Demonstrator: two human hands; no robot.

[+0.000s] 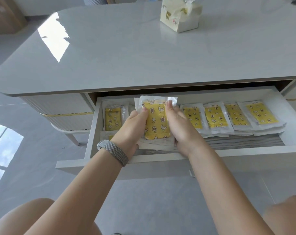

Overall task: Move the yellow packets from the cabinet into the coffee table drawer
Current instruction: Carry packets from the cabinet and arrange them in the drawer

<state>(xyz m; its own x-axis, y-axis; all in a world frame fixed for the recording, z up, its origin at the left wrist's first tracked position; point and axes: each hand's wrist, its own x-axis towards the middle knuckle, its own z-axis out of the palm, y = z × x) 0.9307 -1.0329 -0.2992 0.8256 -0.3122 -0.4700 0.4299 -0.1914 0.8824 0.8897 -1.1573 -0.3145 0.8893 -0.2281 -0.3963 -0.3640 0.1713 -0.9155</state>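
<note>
You held a stack of yellow packets (158,122) between both hands over the open drawer (160,160) of the bench (127,53). Your left hand (132,128) had its grip curled round the stack's left edge, thumb lying on the top packet's clear wrapper, while your right hand (179,126) pressed against the right edge with the fingers wrapped round it and one fingertip up near the top corner. The stack seemed to rest on or just above the drawer floor, though your hands hid its lower edge, so I cannot say which.

Just left of your left grip, a single packet (112,118) lay flat against the drawer's left wall, with another partly showing beneath your wrist. To the right of your right grip, a row of packets (235,116) lay overlapping one another, running out toward the drawer's right side, on top of grey folded material (245,141).

A grey mesh watch band (115,152) sat on your left wrist. Beyond both grips, on the far part of the bench, stood a pack of tissues (179,16).
</note>
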